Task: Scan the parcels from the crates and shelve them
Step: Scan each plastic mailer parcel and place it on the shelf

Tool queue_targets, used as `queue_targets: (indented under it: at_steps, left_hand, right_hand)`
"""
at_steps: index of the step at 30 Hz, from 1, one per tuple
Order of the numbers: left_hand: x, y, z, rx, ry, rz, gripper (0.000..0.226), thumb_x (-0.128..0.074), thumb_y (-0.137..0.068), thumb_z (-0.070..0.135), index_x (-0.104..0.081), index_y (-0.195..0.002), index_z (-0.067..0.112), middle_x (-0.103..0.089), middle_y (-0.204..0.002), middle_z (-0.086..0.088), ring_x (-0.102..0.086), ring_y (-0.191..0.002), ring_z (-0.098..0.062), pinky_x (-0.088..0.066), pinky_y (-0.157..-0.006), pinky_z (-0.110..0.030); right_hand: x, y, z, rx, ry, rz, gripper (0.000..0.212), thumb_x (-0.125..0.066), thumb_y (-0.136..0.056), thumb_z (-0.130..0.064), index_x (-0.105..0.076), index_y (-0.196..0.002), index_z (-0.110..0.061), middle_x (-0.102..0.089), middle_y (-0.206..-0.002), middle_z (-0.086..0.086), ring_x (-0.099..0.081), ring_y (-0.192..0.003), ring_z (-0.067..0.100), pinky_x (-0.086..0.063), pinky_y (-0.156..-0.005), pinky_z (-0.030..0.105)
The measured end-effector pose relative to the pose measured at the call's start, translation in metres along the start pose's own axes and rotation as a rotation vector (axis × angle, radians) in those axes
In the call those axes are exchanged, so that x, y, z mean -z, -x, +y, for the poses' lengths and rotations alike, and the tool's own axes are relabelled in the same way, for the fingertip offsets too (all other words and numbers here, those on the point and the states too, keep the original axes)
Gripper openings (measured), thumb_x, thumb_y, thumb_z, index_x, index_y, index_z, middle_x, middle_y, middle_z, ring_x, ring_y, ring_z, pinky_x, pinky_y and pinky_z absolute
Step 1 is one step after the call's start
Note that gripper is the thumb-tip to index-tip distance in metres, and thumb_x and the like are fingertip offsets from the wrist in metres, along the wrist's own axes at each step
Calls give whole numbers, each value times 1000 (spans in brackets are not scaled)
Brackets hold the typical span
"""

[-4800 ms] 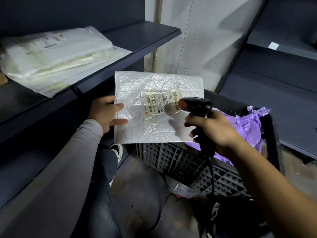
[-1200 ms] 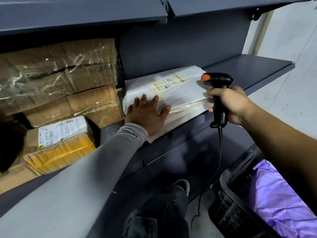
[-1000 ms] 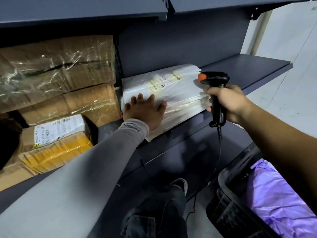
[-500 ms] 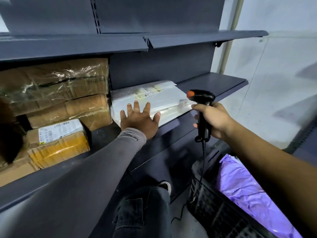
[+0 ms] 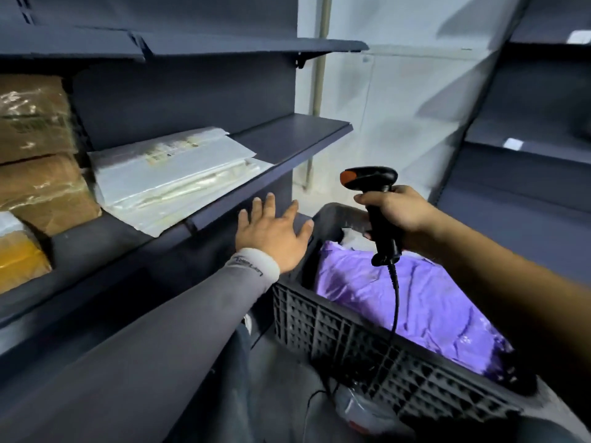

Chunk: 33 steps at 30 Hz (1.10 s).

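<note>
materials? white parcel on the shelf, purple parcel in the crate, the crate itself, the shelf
White parcel: looks like thin plastic film, glossy, with creases and a paper label.
Purple parcel: probably a poly mailer; shiny, wrinkled, sagging.
Crate: seems moulded black plastic, matte, with a lattice-ribbed wall.
Shelf: likely painted sheet metal, dark satin finish, thin folded front edge and a bracket on the shelf above.

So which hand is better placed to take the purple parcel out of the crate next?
Probably the left hand: it is open, empty and beside the crate rim, near the purple parcel. The right hand grips the scanner.
</note>
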<state>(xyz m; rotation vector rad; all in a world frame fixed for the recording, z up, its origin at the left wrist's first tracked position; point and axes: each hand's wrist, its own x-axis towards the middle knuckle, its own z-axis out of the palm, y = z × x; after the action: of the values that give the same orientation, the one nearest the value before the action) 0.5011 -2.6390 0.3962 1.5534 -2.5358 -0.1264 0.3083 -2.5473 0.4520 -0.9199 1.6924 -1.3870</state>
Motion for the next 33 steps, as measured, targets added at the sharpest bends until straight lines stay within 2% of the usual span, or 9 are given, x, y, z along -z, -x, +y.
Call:
queue_targets:
  at_steps: [4,8,14,16,20,24,26,29,33]
  left_hand:
    - [-22,0,38,-106,3,-46,70,-19,-102,71,-10,-165,41,2,-175,-8,4,-160,-32,-1,-128,-54]
    - [-52,-3,65,-174,28,-95,70,-25,-102,69,-6,-164,43,1,-175,-8,2,-160,-32,-1,-128,-52]
    - [-106,-27,85,-166,46,-227,70,-30,-102,66,-2,-163,47,-2,-175,-8,-2,-160,-34,-7,-127,-53]
    - [-125,-38,87,-143,41,-310,70,-28,-102,68,0,-163,49,3,-175,-5,0,-160,-35,-7,-127,-54]
    - [-154,-52,94,-92,19,-501,73,-28,-100,73,5,-161,52,18,-173,-1,15,-159,-35,-2,-125,-61]
    - [-174,-69,104,-78,-14,-680,85,-34,-94,80,13,-160,51,27,-170,-7,26,-153,-47,-1,-126,-59]
    - [-177,-73,105,-59,-18,-723,89,-37,-92,82,14,-159,52,29,-169,-7,19,-154,-51,-3,-127,-59]
    - [-179,-76,106,-72,33,-746,96,-47,-91,80,13,-160,50,32,-167,-12,-9,-158,-44,-18,-128,-48]
    - [-182,-81,108,-105,97,-722,104,-60,-89,73,11,-161,49,30,-167,-17,-13,-158,-40,-27,-125,-42]
  right_hand:
    - [49,4,24,-68,70,124,17,-74,-92,-16,-67,-104,-5,-58,-93,14,-61,-83,29,-56,-55,33]
    - [91,8,53,-144,106,217,18,-73,-93,-15,-68,-109,-7,-57,-103,14,-60,-91,29,-56,-48,31]
    - [133,9,99,-277,138,319,6,-75,-93,-15,-70,-95,-12,-50,-76,8,-51,-70,24,-55,-52,33]
    - [141,8,114,-338,135,335,9,-73,-93,-11,-66,-88,-14,-47,-75,8,-48,-67,22,-54,-53,33]
    - [152,1,144,-390,157,405,8,-75,-90,-11,-68,-88,-9,-49,-79,9,-50,-72,26,-54,-58,36]
    - [154,-6,170,-458,134,421,17,-80,-84,-17,-71,-87,-4,-58,-74,13,-55,-65,28,-55,-66,52]
    - [150,-10,176,-490,131,398,23,-81,-83,-20,-73,-93,0,-61,-70,11,-54,-58,26,-50,-60,40]
    - [142,-13,180,-519,186,382,18,-80,-86,-20,-73,-93,-5,-66,-73,5,-56,-56,19,-42,-48,23]
    - [135,-15,188,-543,191,394,14,-79,-87,-16,-69,-86,-6,-66,-76,6,-57,-59,19,-42,-49,25]
